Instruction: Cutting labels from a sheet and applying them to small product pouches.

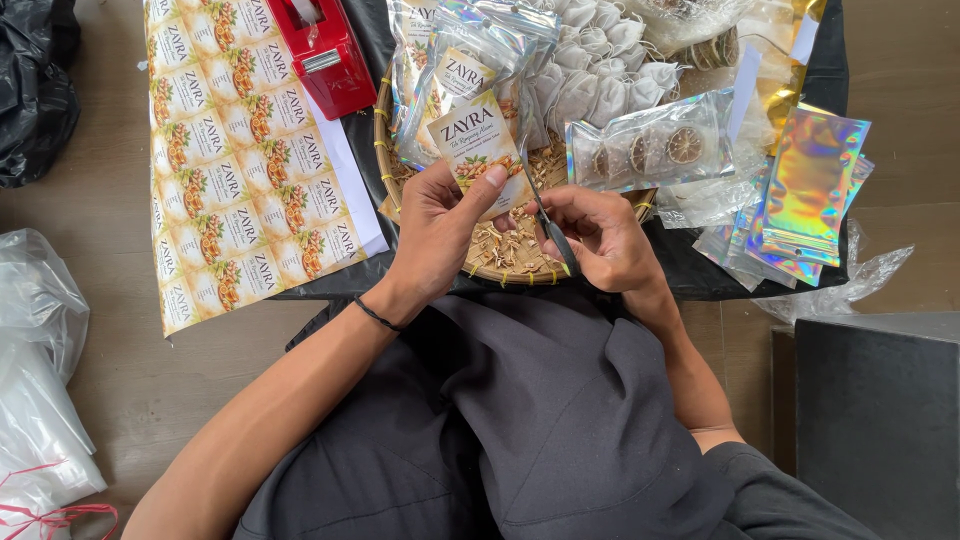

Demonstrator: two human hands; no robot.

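**Hands meet over the woven tray: a label in one, scissors in the other**

Left hand [440, 225] is closed on a small printed paper label [478, 143], thumb pressed across its lower part and fingers curled behind it. That label stands above the hand and toward the upper right of the knuckles, held over the round woven tray [505, 268]. It is a tall rectangle; its long axis runs up and down the view with a slight lean, and its printed face is turned up to the camera.

Right hand [600, 235] is wrapped around a pair of scissors [548, 222], gripping the dark handles. The scissors lie between the two hands, blades reaching up and a little left to the label's right edge, handles down toward the person's lap. Whether the blades are apart or together cannot be told.

Beyond the label, clear pouches [455, 60] with similar labels lean in the tray beside a heap of small white drawstring bags [600, 60]. To the right lies a clear pouch of dried citrus slices [655, 148], and further right a stack of shiny holographic pouches [805, 190]. On the left, a large sheet of uncut labels [245, 160] is spread on the dark cloth [690, 270], with a red tape dispenser [325, 50] at its top edge.
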